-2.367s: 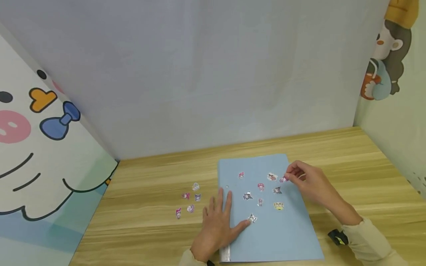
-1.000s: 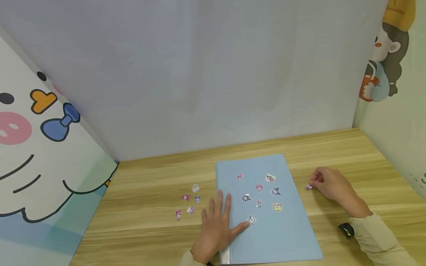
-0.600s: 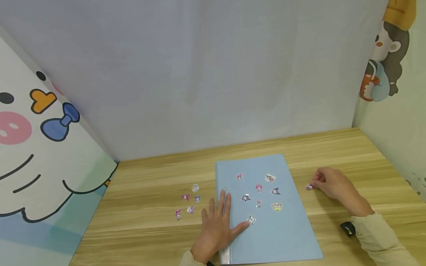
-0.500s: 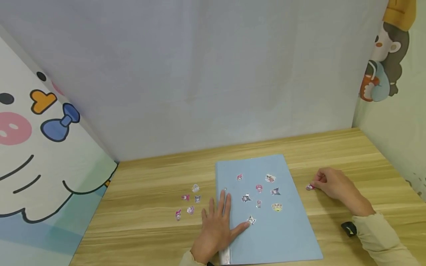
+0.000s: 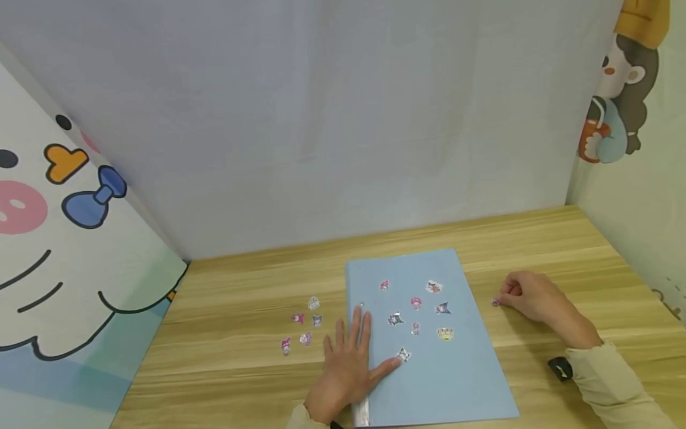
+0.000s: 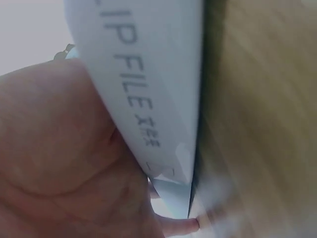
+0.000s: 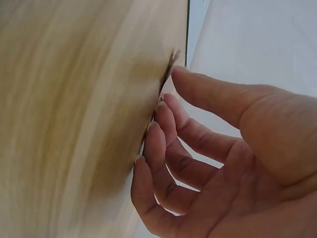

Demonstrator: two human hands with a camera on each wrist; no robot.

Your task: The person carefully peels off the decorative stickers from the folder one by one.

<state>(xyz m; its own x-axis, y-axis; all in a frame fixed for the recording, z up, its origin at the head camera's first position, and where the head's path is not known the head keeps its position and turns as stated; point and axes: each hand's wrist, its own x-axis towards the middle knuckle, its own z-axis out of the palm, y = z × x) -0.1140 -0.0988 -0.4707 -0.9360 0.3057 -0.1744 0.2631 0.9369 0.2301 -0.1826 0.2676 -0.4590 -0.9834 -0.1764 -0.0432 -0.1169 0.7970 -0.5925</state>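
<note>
folder (image 5: 439, 381): lt blue, pretty much solid
folder lettering (image 6: 130, 79): dk grey
stickers (image 5: 395, 319): pink, blk/grey n wht, one w/ yellow, cartoony prints
table (image 5: 241, 381): yellowish-brn, streaky woodgrain
sleeves (image 5: 605, 375): cream
backdrop (image 5: 348, 119): plain lt grey
L wall (image 5: 107, 256): wht, cartoon print, pink/orange/blue bits
R wall (image 5: 632, 208): pale green, cartoon print too

On the table (image 5: 225, 381) lie a blue folder (image 5: 445, 381) and 5 loose stickers (image 5: 305, 338).

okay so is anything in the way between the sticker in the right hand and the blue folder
Nothing visible. Only bare tabletop separates the sticker in the right hand from the blue folder; the left hand rests on the folder's opposite edge.
</note>
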